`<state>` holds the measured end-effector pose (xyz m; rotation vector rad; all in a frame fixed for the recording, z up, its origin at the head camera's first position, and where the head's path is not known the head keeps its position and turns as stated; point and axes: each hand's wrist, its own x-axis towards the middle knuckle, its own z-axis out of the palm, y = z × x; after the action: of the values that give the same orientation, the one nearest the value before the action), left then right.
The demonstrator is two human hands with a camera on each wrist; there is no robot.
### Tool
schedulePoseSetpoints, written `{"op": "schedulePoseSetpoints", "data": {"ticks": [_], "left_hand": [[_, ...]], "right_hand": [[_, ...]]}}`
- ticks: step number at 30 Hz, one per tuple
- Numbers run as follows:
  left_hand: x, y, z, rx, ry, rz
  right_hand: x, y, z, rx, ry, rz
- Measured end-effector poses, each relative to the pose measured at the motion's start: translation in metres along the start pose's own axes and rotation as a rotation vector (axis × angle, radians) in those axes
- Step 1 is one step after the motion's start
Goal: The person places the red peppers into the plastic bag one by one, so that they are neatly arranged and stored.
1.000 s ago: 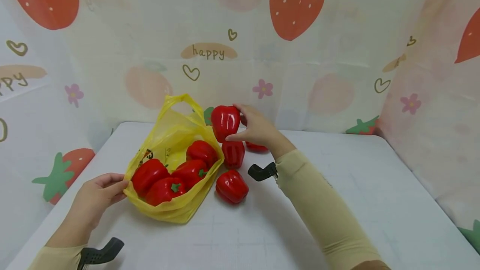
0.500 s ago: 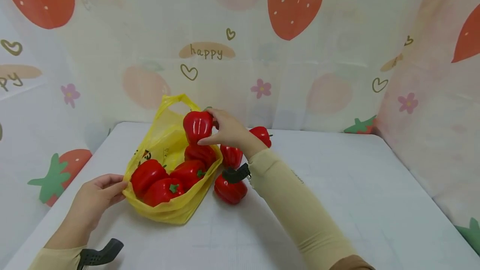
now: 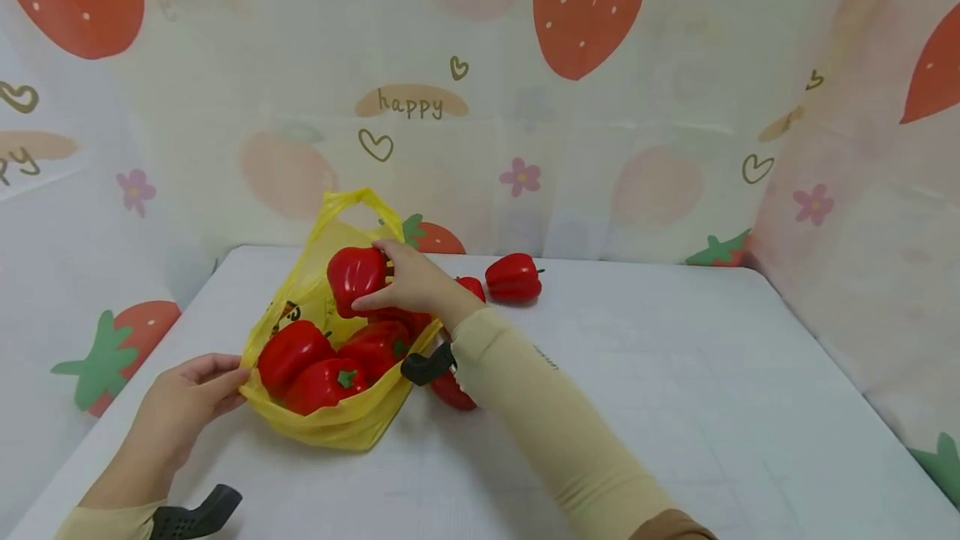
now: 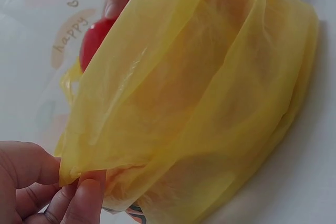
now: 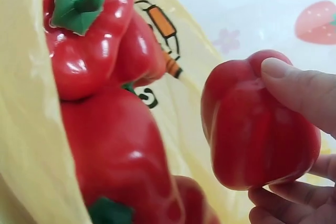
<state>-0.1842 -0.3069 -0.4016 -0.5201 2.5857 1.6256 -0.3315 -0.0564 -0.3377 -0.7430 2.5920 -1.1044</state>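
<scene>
A yellow plastic bag stands open on the left part of the table, with several red bell peppers inside. At its left rim, my left hand pinches the plastic between thumb and fingers; the left wrist view shows the pinched edge of the bag close up. Above the bag's mouth, my right hand grips a red bell pepper, thumb on one side and fingers on the other. In the right wrist view that held pepper hangs beside the peppers in the bag.
One red bell pepper lies on the white table toward the back. Two more, a pepper and a pepper, are partly hidden by my right arm. A printed cloth wall rises behind the table.
My right hand has carried its bell pepper left and slightly down, from beside the bag to over its mouth. The pepper at the back is now uncovered. My left hand keeps pinching the rim.
</scene>
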Motion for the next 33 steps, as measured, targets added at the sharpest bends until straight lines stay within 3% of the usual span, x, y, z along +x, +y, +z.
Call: {"op": "schedulePoseSetpoints", "data": {"ticks": [4, 14, 26, 33], "left_hand": [[-0.001, 0.0, -0.001, 0.006, 0.009, 0.011], [-0.004, -0.002, -0.005, -0.009, 0.006, 0.001], [-0.005, -0.003, -0.008, -0.036, 0.008, 0.032], [-0.005, -0.004, -0.008, -0.035, 0.006, 0.019]], "right_hand": [[0.004, -0.003, 0.011, 0.007, 0.004, 0.028], [0.012, -0.005, 0.037, -0.147, 0.011, 0.016], [0.017, -0.011, 0.042, -0.215, -0.016, 0.068], [0.02, -0.012, 0.04, -0.249, -0.053, 0.082]]}}
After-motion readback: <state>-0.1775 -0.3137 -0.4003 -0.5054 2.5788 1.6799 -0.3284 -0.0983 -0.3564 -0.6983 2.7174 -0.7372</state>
